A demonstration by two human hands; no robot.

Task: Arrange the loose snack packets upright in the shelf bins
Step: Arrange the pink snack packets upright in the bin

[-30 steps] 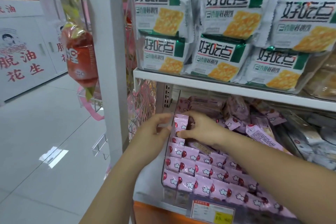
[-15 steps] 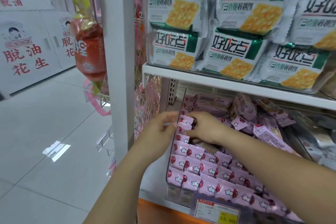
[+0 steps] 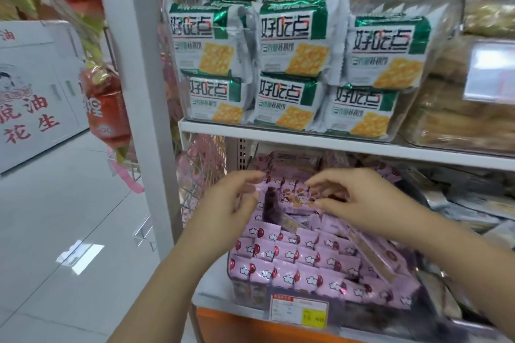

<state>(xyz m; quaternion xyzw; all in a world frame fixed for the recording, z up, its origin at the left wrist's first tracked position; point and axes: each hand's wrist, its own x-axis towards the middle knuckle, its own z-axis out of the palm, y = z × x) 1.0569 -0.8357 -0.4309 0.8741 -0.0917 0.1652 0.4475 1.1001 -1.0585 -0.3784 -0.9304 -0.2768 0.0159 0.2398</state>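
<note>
A pink snack packet (image 3: 289,193) hangs between 2 hands over the back half of a clear bin (image 3: 237,289) on the lower shelf. Its long axis runs left to right, roughly level, with a printed face showing a brown snack picture turned toward the aisle; the print is too blurred to read. The left hand (image 3: 228,209) pinches the packet's left end between thumb and curled fingers. The right hand (image 3: 362,200) pinches the right end the same way, its forearm reaching in across the bin.

Below them, the upright pink packets (image 3: 295,256) stand in tidy rows at the front of the bin, top edges up, each marked with a red round shape and a white cloud-like one. 1 loose packet (image 3: 373,253) lies slanted across the rows on the right, and more lie jumbled at the back. A price tag (image 3: 299,312) on the bin's front has a yellow patch that seems to read 15.80.

Above the white shelf board (image 3: 306,143), green-and-silver cracker packs (image 3: 289,44) are stacked facing out, printed 好吃点 over a square cracker. Left of the white post (image 3: 139,78) an orange-red bag (image 3: 107,111) hangs, and beyond it a white cabinet (image 3: 33,97) shows the red characters 油 and 花生.
</note>
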